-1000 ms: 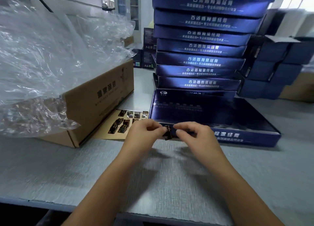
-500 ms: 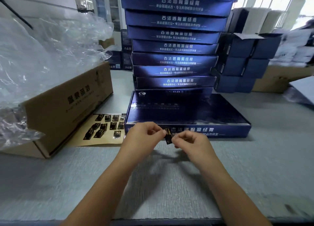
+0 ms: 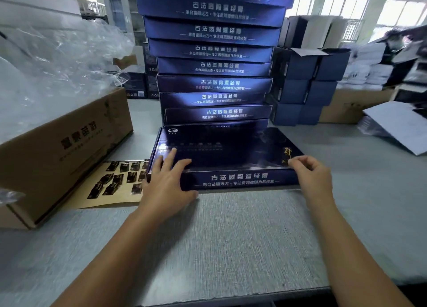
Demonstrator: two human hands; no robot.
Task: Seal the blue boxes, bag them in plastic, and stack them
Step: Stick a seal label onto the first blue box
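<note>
glossy blue box (image 3: 231,149) flat on the grey ribbed bench (image 3: 231,237), hemmed by a tall stack of like boxes (image 3: 215,66) behind, a brown carton (image 3: 69,145) under crinkled plastic (image 3: 57,64) and a tan sticker sheet (image 3: 111,198) leftward. left hand (image 3: 165,186) spread flat on its near left corner; right hand (image 3: 310,175) curled at the right edge, grasp unclear.

Both our hands on the blue box (image 3: 231,149), mid-frame on the grey table (image 3: 231,237)

Our left hand (image 3: 166,186) lies flat, fingers spread, on the lid's near left corner. Our right hand (image 3: 312,175) has curled fingers at the near right corner, just beside a small gold-and-dark sticker (image 3: 287,154); tbh we can't tell if it's pinching anything. Tall stack of blue boxes (image 3: 215,66) sits right behind. The sticker sheet (image 3: 115,184) lies between the box and the cardboard carton (image 3: 64,149) at left, with clear plastic bags (image 3: 57,64) heaped upper left.
</note>
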